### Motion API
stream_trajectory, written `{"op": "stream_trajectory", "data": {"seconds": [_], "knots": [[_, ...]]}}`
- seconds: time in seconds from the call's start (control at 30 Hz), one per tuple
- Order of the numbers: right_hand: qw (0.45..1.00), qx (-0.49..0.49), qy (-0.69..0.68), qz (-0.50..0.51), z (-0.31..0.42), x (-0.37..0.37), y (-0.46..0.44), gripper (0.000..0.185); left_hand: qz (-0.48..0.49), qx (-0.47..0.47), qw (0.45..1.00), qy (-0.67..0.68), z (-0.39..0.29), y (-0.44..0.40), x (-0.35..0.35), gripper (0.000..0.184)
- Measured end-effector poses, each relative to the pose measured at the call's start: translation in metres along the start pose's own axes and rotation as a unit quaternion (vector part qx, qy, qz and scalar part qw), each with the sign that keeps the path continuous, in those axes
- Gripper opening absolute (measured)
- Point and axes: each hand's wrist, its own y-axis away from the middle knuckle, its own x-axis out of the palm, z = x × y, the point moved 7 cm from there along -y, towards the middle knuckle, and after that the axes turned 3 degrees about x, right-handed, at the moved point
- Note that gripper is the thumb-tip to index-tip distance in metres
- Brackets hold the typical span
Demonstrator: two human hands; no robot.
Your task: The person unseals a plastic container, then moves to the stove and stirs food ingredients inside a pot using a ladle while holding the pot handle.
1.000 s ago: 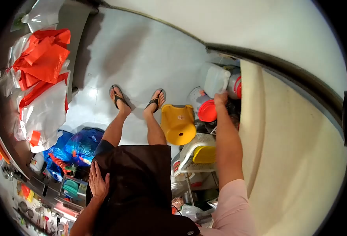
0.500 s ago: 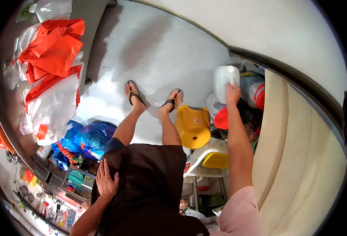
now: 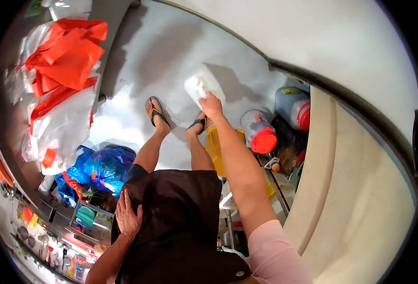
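White jug (image 3: 213,81) is gripped by its handle (image 3: 201,91) in the right hand (image 3: 211,105), near the right foot (image 3: 198,125); contents can't really be made out. Left hand (image 3: 128,220) is laid flat on the apron (image 3: 175,203), fingers straight.

No text, brand or number can be read in this cramped floor-side corner. A clear jar (image 3: 254,124) with a red lid carries a small coloured marking (image 3: 258,117) on its side, too blurred to make out. Just beyond it, near the wall, a dark-bodied container (image 3: 287,106) bears a yellowish label (image 3: 292,90), its print likewise too small to decipher.
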Motion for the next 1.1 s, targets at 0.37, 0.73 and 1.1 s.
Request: {"op": "stream_trajectory", "data": {"seconds": [0.37, 0.73, 1.1], "knots": [[0.968, -0.057, 0.214, 0.121, 0.052, 0.011, 0.167, 0.044, -0.032, 0.047, 0.991, 0.121, 0.047, 0.019, -0.011, 0.071], [0.907, -0.121, 0.377, 0.142, 0.028, -0.012, 0.317, 0.050, 0.046, -0.002, 0.943, 0.328, 0.129, 0.088, 0.001, 0.055], [0.762, -0.162, 0.591, 0.209, 0.128, 0.010, 0.367, 0.049, -0.171, -0.086, 0.776, 0.601, 0.167, 0.184, 0.086, 0.053]]}}
